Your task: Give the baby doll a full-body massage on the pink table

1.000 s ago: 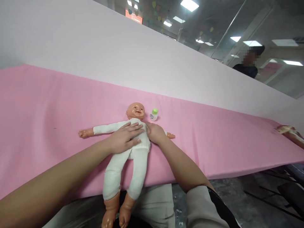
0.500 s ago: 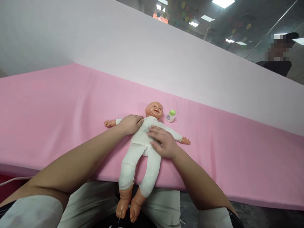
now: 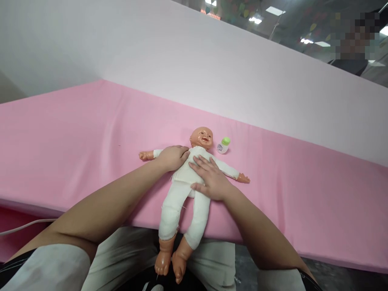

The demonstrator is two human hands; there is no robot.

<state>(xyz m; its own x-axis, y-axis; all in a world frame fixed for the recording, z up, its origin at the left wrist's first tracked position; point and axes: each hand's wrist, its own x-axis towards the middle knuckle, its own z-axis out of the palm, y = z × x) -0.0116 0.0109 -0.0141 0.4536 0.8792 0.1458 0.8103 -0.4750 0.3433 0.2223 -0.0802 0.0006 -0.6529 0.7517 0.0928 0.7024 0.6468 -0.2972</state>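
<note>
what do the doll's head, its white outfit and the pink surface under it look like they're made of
The baby doll's head looks like hard, slightly glossy plastic or vinyl: light glints on its bare scalp. Its white outfit looks like soft matte knit cloth, wrinkled, with loose threads. The pink surface looks like foam padding under matte fabric, judging by its thick rounded edge, though that is uncertain.

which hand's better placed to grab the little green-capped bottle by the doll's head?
Probably right. The right hand lies flat on the doll, on the bottle's side; the left hand rests on the opposite shoulder.
</note>
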